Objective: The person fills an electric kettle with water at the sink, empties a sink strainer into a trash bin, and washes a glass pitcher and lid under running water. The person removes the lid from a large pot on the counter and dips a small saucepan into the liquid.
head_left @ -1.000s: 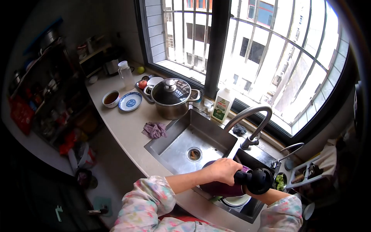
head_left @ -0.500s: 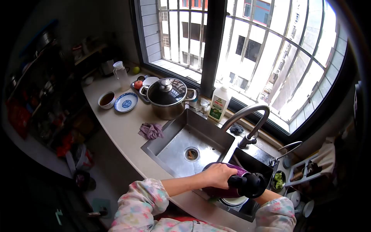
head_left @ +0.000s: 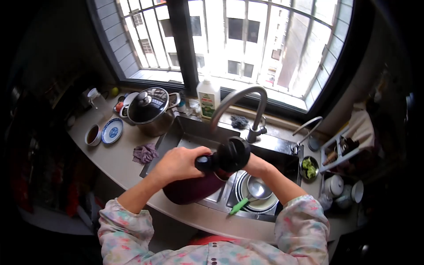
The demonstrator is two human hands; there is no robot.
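Note:
A dark purple thermos jug (head_left: 193, 191) with a black top (head_left: 234, 154) is held tilted over the front of the sink, its top toward the upper right. My left hand (head_left: 183, 164) is closed around its upper side, by the black handle. On the far side of the black top is my right hand (head_left: 256, 165), its fingers mostly hidden, so its grip does not show. Below my right forearm, stacked plates (head_left: 240, 187) and a ladle-like metal bowl (head_left: 259, 189) with a green handle (head_left: 239, 206) sit in the right basin.
A curved faucet (head_left: 247, 90) rises behind the sink (head_left: 164, 148). To the left stand a lidded pot (head_left: 154, 119), a purple cloth (head_left: 145, 153), a blue-white plate (head_left: 112, 131) and a bowl of dark liquid (head_left: 92, 135). A white bottle (head_left: 208, 98) stands by the window; greens in a bowl (head_left: 309, 168) lie right.
The view has turned to the right. The jug and both hands have shifted left and up in the picture, uncovering the plates and the green handle in the right basin.

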